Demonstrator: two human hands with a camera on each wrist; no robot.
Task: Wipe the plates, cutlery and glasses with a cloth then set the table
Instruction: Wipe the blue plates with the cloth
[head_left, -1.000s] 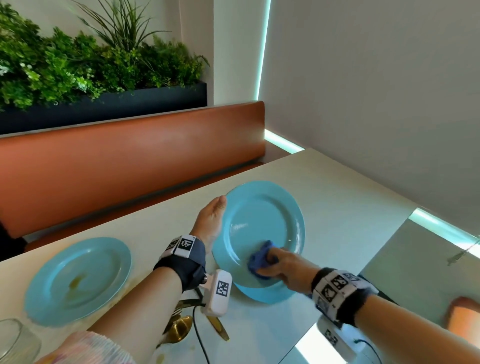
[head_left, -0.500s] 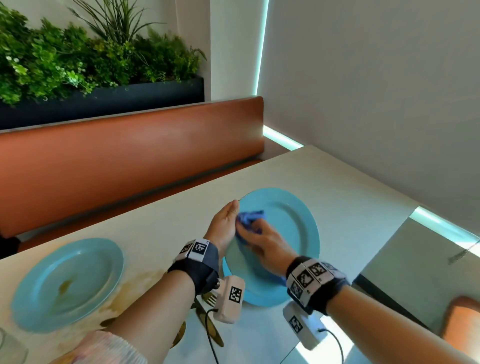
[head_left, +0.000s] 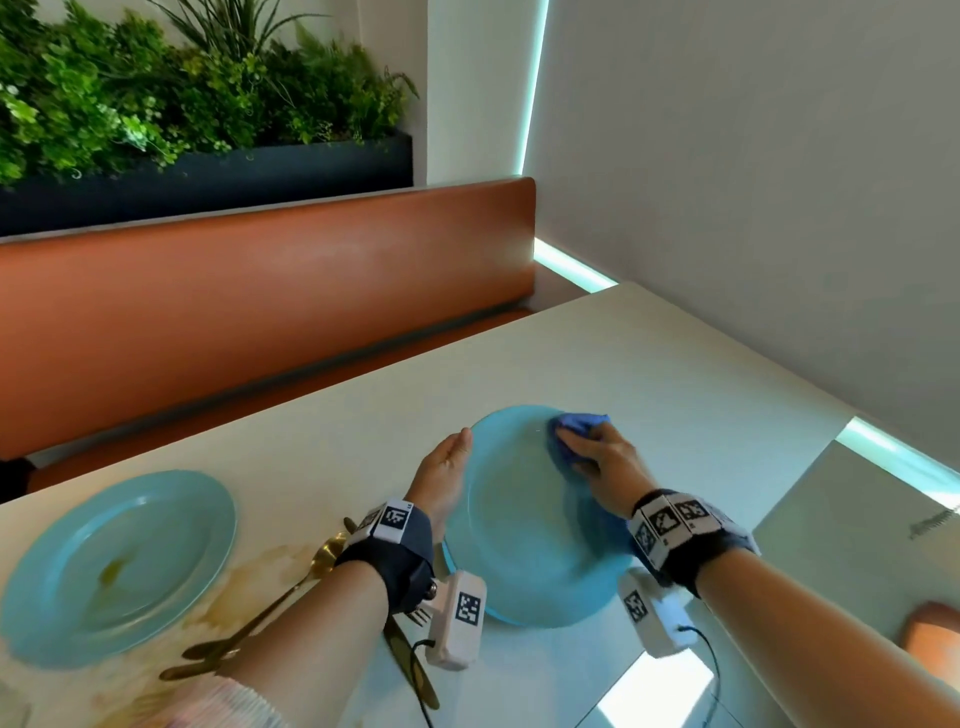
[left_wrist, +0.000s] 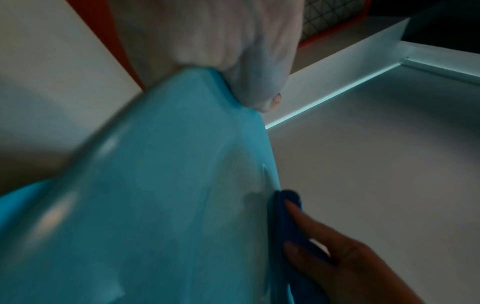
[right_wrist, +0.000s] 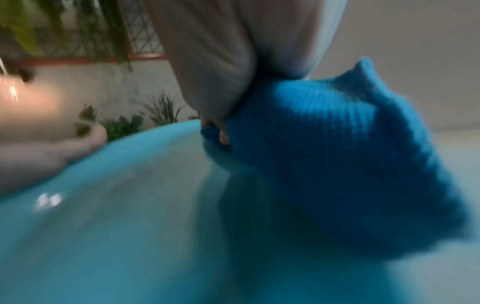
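A light blue plate (head_left: 519, 530) sits in the middle of the pale table (head_left: 675, 395). My left hand (head_left: 441, 473) grips its left rim; the left wrist view shows the hand (left_wrist: 221, 51) wrapped over the plate's edge (left_wrist: 155, 205). My right hand (head_left: 602, 460) holds a bunched blue cloth (head_left: 576, 428) and presses it on the plate's far right rim. The right wrist view shows that cloth (right_wrist: 337, 164) against the plate (right_wrist: 130, 226). A second blue plate (head_left: 114, 561) with a yellowish smear lies at the left.
Gold cutlery (head_left: 270, 608) lies between the plates, partly under my left forearm, with a knife (head_left: 410, 665) nearer me. A brownish stain (head_left: 249, 582) marks the table there. An orange bench (head_left: 260, 312) and a planter (head_left: 208, 130) stand behind; a wall (head_left: 753, 208) runs along the right.
My right hand swept the cloth from the plate's near part to its left rim, then round to the far right rim. My left hand stayed on the left rim.
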